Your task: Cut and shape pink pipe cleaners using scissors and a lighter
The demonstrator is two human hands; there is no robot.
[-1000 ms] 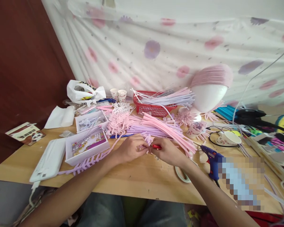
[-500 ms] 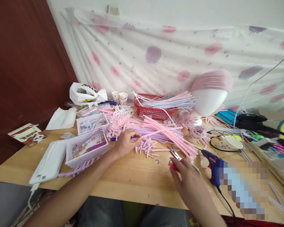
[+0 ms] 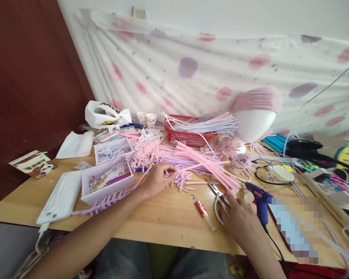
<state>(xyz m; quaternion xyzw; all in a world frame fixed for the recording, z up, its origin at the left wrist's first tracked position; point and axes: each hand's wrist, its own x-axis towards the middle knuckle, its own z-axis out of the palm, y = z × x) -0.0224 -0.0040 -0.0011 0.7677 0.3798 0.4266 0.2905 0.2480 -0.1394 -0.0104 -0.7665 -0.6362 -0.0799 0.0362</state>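
My left hand [image 3: 158, 178] lies on the wooden table [image 3: 168, 221], its fingers pinched on a short pink pipe-cleaner piece [image 3: 174, 173] at the edge of a heap of cut pieces [image 3: 183, 180]. Behind it stretches a long bundle of pink and lilac pipe cleaners [image 3: 197, 161]. My right hand [image 3: 240, 221] is lower right, fingers curled over the white handles of the scissors [image 3: 219, 197], which lie on the table with the blades pointing away. A small tube with a red cap [image 3: 204, 210] lies loose just left of the scissors.
A blue glue gun [image 3: 258, 195] stands right of my right hand, its cord trailing toward me. Two white trays of beads [image 3: 107, 178], a white flat box [image 3: 61, 197], a red basket [image 3: 189, 135], a foam head [image 3: 256, 120] and paper cups [image 3: 279, 174] crowd the table.
My hands have parted. The right hand moved right, laid the red-capped tube down and went to the scissors. The left hand stayed by the pink pieces.
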